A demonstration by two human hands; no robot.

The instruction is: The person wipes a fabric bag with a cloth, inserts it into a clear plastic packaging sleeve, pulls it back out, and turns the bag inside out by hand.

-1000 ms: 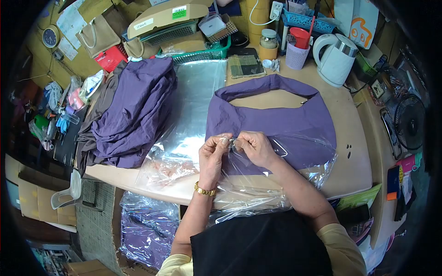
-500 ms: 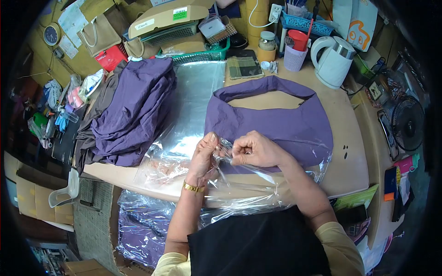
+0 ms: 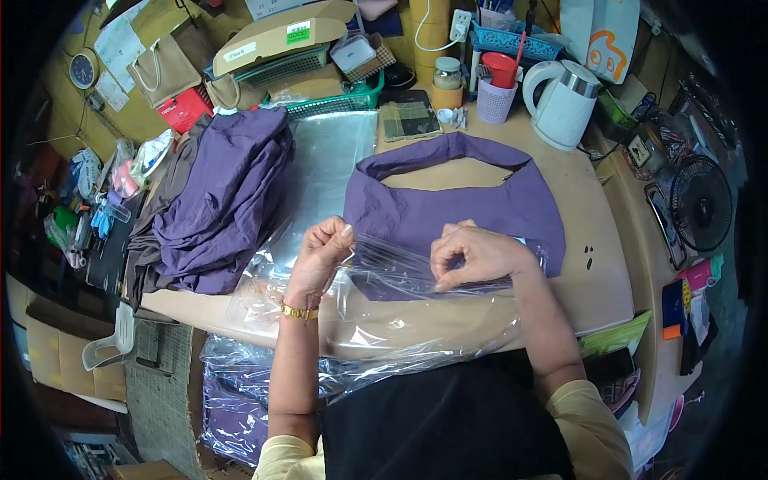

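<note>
Farther apart than half a second ago, the left hand (image 3: 322, 252) pinches clear plastic film (image 3: 394, 260) left of centre — it stretches toward the right hand (image 3: 474, 254), curled right of centre, its grip impossible to tell. Mid-frame, the purple shoulder bag (image 3: 460, 205) lies flat on the tabletop (image 3: 594, 214).
</note>
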